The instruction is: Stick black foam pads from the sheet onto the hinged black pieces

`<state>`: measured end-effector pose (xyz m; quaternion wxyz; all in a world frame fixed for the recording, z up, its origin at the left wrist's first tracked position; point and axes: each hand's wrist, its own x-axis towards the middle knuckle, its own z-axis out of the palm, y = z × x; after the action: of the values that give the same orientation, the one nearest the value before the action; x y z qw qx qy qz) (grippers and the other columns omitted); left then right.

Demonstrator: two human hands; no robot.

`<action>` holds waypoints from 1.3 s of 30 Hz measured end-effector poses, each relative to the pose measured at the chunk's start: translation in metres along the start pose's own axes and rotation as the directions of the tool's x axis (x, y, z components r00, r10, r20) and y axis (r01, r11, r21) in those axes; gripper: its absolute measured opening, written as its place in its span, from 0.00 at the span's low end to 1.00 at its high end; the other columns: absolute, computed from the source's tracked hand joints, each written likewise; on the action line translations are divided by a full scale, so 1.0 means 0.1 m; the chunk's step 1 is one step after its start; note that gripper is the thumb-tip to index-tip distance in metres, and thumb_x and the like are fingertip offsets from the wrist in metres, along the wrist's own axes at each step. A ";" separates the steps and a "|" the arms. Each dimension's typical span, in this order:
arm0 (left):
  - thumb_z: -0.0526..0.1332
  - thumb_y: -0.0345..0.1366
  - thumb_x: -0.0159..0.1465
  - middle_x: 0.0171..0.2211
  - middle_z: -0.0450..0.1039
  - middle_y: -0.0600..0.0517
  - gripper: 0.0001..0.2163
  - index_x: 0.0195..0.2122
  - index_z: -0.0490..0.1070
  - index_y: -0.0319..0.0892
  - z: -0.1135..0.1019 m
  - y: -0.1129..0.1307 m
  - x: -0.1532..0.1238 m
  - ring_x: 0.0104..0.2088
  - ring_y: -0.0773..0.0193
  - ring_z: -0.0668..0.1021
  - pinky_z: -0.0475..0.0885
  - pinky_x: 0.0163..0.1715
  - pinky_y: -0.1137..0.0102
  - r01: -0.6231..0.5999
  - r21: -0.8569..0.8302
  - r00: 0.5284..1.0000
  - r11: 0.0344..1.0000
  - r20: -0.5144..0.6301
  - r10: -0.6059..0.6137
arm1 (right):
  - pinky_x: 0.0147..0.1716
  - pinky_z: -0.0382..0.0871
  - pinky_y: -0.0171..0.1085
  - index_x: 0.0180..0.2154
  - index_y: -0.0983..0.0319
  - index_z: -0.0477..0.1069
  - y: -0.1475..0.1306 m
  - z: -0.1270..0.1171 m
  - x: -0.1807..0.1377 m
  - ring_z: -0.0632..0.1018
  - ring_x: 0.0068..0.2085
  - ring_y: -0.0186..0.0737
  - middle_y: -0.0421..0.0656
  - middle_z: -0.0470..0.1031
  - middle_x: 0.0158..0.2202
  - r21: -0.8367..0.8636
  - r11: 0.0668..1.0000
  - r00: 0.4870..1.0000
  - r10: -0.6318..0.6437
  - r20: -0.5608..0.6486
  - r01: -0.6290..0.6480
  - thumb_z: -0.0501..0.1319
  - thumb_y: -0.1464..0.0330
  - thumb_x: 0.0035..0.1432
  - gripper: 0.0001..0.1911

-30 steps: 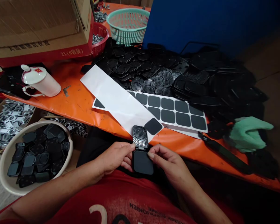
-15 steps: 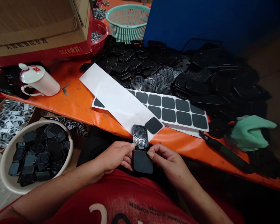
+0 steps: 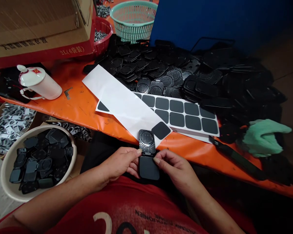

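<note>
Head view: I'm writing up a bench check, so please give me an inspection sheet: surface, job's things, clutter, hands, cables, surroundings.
Surface: orange-covered table, dark mark near the lidded mug.
Job's things: hinged black piece, opened out; white strip bearing one dark square, lying across a sheet of dark squares.
Clutter: heaped black pieces, lidded mug, green cloth.
Hands: left hand grips the hinged black piece near its hinge; right hand pinches the smooth panel's upper right corner.
Cables: nothing seen that is clearly a cable.
Surroundings: cream basin of dark pieces, carton, red basket, green basket, blue panel.
</note>
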<state>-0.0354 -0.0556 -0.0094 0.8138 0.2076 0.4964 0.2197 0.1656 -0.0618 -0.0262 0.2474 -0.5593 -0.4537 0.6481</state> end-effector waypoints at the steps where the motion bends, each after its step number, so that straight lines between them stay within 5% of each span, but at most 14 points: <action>1: 0.64 0.53 0.54 0.23 0.72 0.50 0.21 0.33 0.68 0.36 0.00 0.00 0.00 0.22 0.68 0.75 0.73 0.24 0.72 0.002 0.002 1.000 1.000 0.001 -0.002 | 0.26 0.60 0.33 0.28 0.61 0.69 0.00 0.00 0.00 0.64 0.27 0.34 0.38 0.64 0.25 -0.008 1.000 1.000 -0.006 -0.002 0.006 0.64 0.56 0.54 0.15; 22: 0.60 0.39 0.57 0.23 0.71 0.51 0.09 0.28 0.67 0.38 0.01 0.01 0.01 0.21 0.68 0.75 0.73 0.25 0.71 0.032 0.007 0.999 0.999 -0.017 -0.032 | 0.26 0.60 0.33 0.28 0.61 0.68 -0.04 0.05 0.00 0.65 0.27 0.34 0.39 0.66 0.25 -0.122 0.991 0.998 -0.052 -0.045 0.047 0.62 0.58 0.53 0.13; 39: 0.63 0.41 0.57 0.22 0.72 0.52 0.12 0.35 0.73 0.35 -0.01 -0.03 0.05 0.22 0.68 0.75 0.73 0.27 0.70 0.038 0.053 0.999 0.998 0.005 -0.038 | 0.25 0.61 0.33 0.27 0.60 0.69 -0.08 0.08 -0.02 0.66 0.26 0.35 0.38 0.67 0.24 -0.196 0.973 0.990 -0.133 -0.051 0.121 0.61 0.62 0.54 0.09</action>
<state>-0.0341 -0.0556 -0.0154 0.8137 0.2201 0.5033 0.1904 0.1566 -0.0627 -0.0184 0.2476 -0.5709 -0.5408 0.5660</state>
